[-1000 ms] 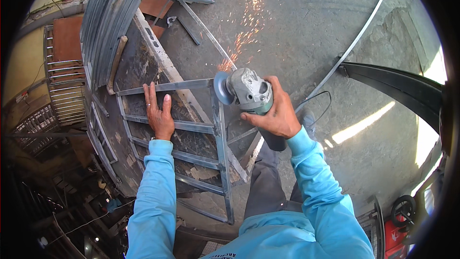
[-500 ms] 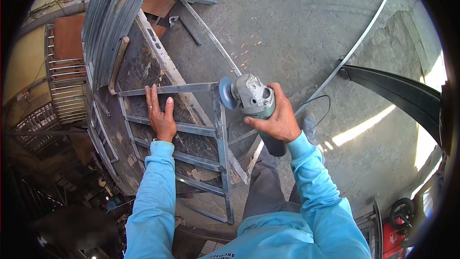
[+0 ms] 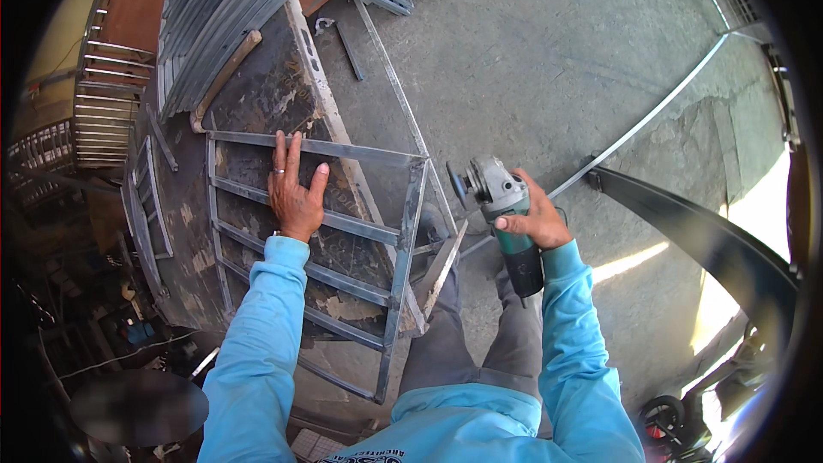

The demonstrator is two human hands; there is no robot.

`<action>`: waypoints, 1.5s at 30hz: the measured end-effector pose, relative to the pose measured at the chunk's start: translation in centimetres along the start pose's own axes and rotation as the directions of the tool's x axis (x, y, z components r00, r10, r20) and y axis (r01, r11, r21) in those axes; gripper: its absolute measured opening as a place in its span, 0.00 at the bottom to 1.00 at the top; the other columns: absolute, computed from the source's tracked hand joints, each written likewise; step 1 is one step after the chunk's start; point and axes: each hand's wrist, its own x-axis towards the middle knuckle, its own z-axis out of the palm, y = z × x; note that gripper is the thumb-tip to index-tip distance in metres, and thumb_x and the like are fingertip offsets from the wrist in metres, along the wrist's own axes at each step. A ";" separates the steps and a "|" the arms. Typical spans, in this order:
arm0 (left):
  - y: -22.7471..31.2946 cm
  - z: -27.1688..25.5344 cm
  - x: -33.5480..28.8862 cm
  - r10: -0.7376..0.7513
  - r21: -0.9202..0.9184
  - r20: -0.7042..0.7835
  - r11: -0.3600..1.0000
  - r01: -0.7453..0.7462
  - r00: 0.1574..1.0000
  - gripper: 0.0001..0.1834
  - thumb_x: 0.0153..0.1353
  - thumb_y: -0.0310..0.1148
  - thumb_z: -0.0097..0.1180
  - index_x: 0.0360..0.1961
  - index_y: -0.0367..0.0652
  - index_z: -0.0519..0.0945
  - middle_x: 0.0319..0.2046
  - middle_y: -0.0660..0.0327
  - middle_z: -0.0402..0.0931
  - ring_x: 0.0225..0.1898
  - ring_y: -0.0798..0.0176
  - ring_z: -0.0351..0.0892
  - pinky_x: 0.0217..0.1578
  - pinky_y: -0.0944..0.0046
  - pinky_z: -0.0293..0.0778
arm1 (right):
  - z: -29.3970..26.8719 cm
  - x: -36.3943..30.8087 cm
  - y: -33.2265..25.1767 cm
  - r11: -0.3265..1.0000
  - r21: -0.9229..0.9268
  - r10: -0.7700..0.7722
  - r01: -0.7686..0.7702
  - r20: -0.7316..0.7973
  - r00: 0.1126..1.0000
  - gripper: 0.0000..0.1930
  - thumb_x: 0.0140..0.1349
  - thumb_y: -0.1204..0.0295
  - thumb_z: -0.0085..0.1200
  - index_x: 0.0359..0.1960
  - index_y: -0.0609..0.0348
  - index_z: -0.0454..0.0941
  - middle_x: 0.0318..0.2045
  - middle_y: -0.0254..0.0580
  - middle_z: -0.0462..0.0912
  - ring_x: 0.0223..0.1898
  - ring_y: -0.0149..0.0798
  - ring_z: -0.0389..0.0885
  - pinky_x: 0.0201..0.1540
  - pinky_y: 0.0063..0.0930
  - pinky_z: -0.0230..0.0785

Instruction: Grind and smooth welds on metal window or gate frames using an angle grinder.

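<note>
Rests a spread, bare left hand point(image 3: 297, 202) on the silver, ladder-like metal frame point(image 3: 350, 283), centre-left, seemingly steadying it; wraps the right hand point(image 3: 543, 221) round a grey-and-green angle grinder point(image 3: 516, 245), centre-right, likely for control.

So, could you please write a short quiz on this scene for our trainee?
1. Open question: Which power tool does the person hold in the right hand?
2. True or false: The disc stands apart from the metal frame.
3. Multiple choice: The fingers of the left hand reach over which of the frame's bars? a) the one nearest the person; b) the one farthest from the person; c) the right-hand one.

Key:
1. An angle grinder, grey at the head and green along the body.
2. True: a strip of floor shows between them.
3. b, the farthest bar.
</note>
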 end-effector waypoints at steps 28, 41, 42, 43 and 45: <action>-0.1 -0.1 -0.7 -0.087 0.043 -0.039 0.995 0.089 0.995 0.36 0.64 0.52 0.57 0.73 0.66 0.64 0.77 0.62 0.51 0.72 0.37 0.56 0.67 0.27 0.53 | -3.3 2.4 -7.7 0.763 -0.604 0.363 -0.229 0.108 0.925 0.45 0.36 0.55 0.78 0.57 0.61 0.71 0.41 0.41 0.80 0.46 0.38 0.76 0.52 0.32 0.69; -0.3 0.7 -0.8 -0.114 -0.064 -0.097 0.992 0.108 0.989 0.35 0.64 0.47 0.56 0.73 0.68 0.64 0.77 0.65 0.50 0.73 0.39 0.56 0.69 0.29 0.51 | 6.2 -9.6 -13.4 0.876 -0.172 0.452 -0.451 -0.037 0.891 0.42 0.41 0.48 0.74 0.53 0.65 0.73 0.35 0.46 0.80 0.33 0.41 0.83 0.36 0.34 0.78; -0.4 0.8 -0.9 -0.127 -0.081 -0.100 0.990 0.119 0.987 0.35 0.64 0.47 0.56 0.73 0.68 0.64 0.77 0.65 0.50 0.73 0.39 0.56 0.69 0.29 0.51 | 7.2 -9.3 -14.4 0.873 -0.271 0.407 -0.406 -0.054 0.912 0.43 0.41 0.49 0.75 0.53 0.65 0.72 0.35 0.45 0.80 0.34 0.41 0.83 0.37 0.34 0.78; -0.5 1.0 -1.1 -0.119 -0.088 -0.110 0.990 0.110 0.987 0.34 0.64 0.46 0.56 0.72 0.67 0.65 0.77 0.65 0.50 0.73 0.40 0.55 0.69 0.30 0.51 | 8.0 -9.0 -15.0 0.859 -0.368 0.359 -0.357 -0.064 0.931 0.43 0.40 0.49 0.76 0.54 0.65 0.72 0.36 0.44 0.80 0.35 0.40 0.83 0.37 0.34 0.78; -0.8 1.3 -1.3 -0.127 -0.103 -0.114 0.988 0.115 0.985 0.34 0.64 0.46 0.56 0.72 0.67 0.66 0.77 0.66 0.50 0.74 0.40 0.55 0.70 0.30 0.51 | 8.6 -8.0 -16.4 0.861 -0.406 0.309 -0.307 -0.062 0.949 0.45 0.39 0.52 0.78 0.56 0.65 0.71 0.38 0.42 0.80 0.37 0.38 0.82 0.38 0.33 0.77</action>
